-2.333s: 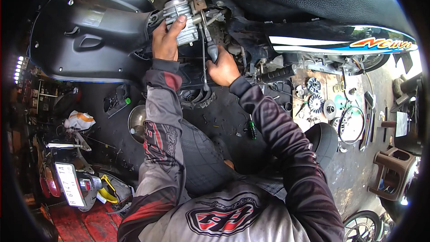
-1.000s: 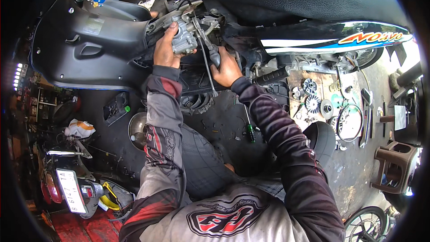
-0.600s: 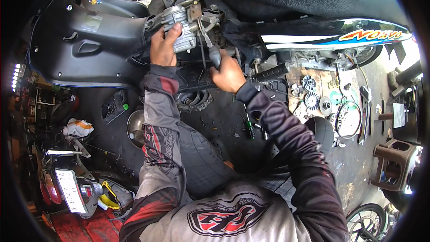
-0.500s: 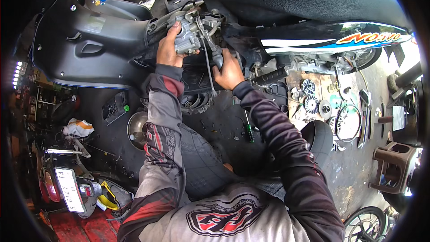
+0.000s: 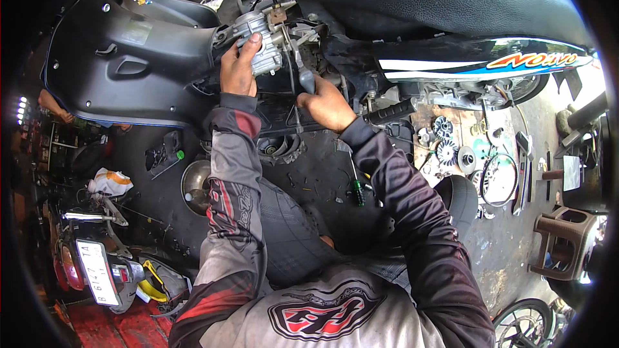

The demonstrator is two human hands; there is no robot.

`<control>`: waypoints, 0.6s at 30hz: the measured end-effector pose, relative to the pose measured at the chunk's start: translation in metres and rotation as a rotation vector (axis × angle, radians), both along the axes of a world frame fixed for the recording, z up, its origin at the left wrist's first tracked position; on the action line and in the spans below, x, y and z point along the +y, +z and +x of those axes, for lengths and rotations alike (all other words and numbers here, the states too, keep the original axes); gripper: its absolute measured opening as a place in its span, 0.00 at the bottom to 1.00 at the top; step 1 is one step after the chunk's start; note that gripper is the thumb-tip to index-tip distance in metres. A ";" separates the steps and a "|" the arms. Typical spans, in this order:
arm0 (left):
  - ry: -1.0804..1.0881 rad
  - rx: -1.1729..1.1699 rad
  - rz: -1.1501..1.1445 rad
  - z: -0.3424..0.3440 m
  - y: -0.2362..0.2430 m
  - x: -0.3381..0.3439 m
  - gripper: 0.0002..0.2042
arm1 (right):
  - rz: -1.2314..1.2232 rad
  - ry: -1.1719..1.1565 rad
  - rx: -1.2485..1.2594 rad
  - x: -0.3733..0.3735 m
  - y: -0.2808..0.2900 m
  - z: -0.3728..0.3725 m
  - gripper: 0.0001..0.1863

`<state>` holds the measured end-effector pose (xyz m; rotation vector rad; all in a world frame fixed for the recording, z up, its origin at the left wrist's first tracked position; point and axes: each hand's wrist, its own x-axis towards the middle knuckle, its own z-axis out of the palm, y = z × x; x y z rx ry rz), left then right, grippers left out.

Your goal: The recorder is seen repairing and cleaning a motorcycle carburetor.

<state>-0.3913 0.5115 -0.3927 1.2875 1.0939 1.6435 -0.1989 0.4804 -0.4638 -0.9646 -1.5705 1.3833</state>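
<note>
My left hand is closed round a silver cast-metal carburetor, thumb on its face, above the opened middle of a scooter. A brownish block shows at the carburetor's upper end. Just to the right, my right hand is closed on a grey bulb-shaped handle. From that handle a thin metal part slants up to the carburetor's right side; its exact kind is unclear. A thin dark cable or hose hangs down between my hands.
Black scooter bodywork spreads left, with the seat at upper right. Removed engine parts lie on a board at right. A green-handled screwdriver, a metal bowl and a brown stool stand or lie around. Another person's hand shows far left.
The carburetor has turned in my left hand's grip, and the brownish block shows more plainly. My right hand has shifted slightly down and left. Another person's hand has appeared at far left.
</note>
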 end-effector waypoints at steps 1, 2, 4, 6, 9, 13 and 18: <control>0.001 -0.004 -0.003 0.002 0.003 -0.003 0.22 | -0.003 0.001 -0.004 -0.001 0.001 0.002 0.22; -0.025 -0.050 -0.048 0.005 0.008 -0.006 0.22 | -0.014 0.026 -0.006 -0.002 0.002 0.004 0.23; -0.038 -0.109 -0.118 0.007 0.011 -0.008 0.22 | -0.029 0.052 -0.005 -0.005 0.004 0.005 0.24; -0.045 -0.103 -0.103 0.007 0.014 -0.009 0.22 | 0.098 -0.048 -0.044 -0.009 0.006 0.005 0.22; -0.018 -0.046 -0.053 0.007 0.013 -0.011 0.21 | 0.114 -0.018 -0.082 -0.005 0.015 0.006 0.23; 0.000 0.024 0.021 0.013 0.015 -0.013 0.22 | 0.148 -0.011 -0.102 0.000 0.012 0.002 0.22; 0.008 0.026 0.031 0.012 0.016 -0.013 0.21 | 0.153 -0.043 -0.154 -0.001 0.001 -0.002 0.23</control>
